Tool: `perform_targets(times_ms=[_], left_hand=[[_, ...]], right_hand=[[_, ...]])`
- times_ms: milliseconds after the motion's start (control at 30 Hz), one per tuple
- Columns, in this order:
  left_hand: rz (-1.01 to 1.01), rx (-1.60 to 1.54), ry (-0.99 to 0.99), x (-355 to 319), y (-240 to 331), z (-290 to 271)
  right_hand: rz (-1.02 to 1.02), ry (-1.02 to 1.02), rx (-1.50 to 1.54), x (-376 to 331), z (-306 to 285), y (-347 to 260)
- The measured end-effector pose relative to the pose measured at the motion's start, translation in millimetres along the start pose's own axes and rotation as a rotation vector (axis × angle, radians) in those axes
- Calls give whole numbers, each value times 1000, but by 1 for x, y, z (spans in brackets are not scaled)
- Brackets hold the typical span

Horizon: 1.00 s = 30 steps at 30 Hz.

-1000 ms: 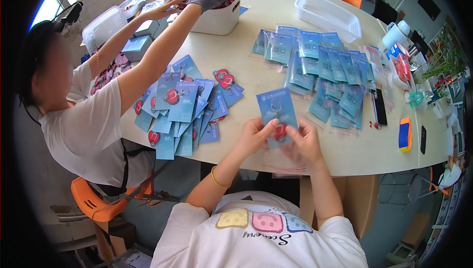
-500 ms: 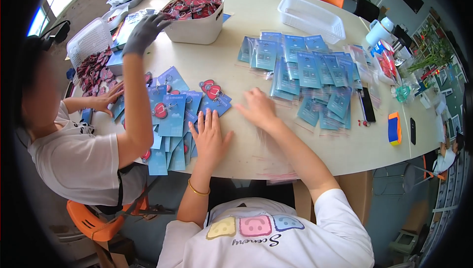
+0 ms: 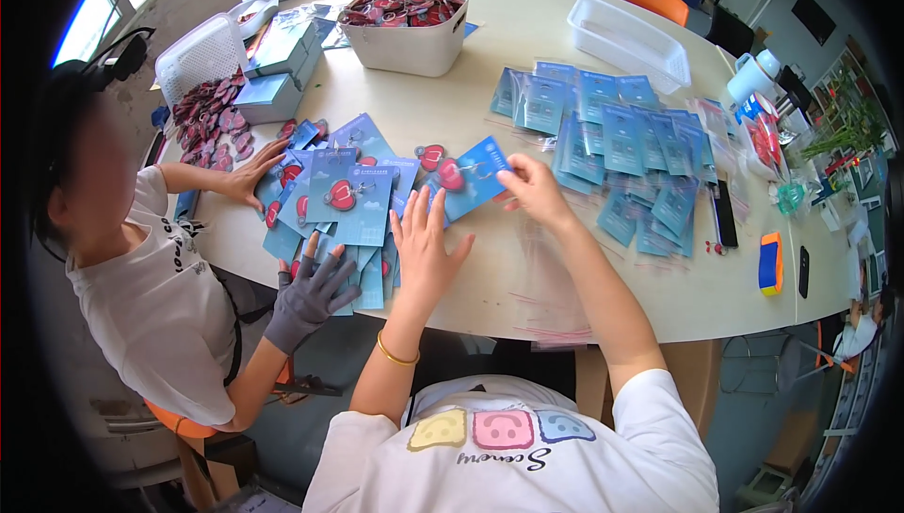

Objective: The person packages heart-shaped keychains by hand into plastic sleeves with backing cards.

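My right hand pinches the right corner of a blue card that carries a red heart-shaped keychain. The card lies tilted over the pile's right edge. Spread fingers show on my left hand, which holds nothing; its fingertips are by the held card's lower left corner, and whether they touch it I cannot tell. Left of it, a heap of blue cards with red keychains overlaps in disorder. Clear plastic bags lie below my right forearm.
A co-worker's grey-gloved hand is at the heap's near side, their bare hand at its left. Bagged blue cards cover the right. Behind stand a white bin of keychains and a white basket. A black phone lies right.
My right hand has come to the keychain card and gripped its corner. The co-worker's gloved hand has moved from beside the bin to the heap's near side. The whole view has shifted slightly.
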<state>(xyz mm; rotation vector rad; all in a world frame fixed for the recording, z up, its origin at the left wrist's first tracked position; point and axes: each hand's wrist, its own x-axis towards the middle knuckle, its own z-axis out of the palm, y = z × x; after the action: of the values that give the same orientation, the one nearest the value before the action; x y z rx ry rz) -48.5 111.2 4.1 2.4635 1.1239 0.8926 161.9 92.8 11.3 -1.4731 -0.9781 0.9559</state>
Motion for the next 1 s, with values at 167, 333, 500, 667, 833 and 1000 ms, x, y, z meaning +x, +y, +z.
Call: perform_targets(times_ms=[167,333,500,667,833,1000], left_hand=[[141,-285,252,31,32,-8],[-3,-1079,-294,58,60,1],[-406,-1576,-673,43,89,22],[-618,-1729,-457,34,104,27],[-562,-1710,-405,18,102,45],[-540,-1694,-257,19,104,44]], right_hand=[[-190,186,-168,-47,-46,-51],[-357,127,-438,-83,-66,-90],[-315,273,-200,-96,-70,-65],[-431,525,-423,-132,-37,-36],[-603,655,-906,-133,-23,-22],[-587,551,-626,-136,-22,-1]])
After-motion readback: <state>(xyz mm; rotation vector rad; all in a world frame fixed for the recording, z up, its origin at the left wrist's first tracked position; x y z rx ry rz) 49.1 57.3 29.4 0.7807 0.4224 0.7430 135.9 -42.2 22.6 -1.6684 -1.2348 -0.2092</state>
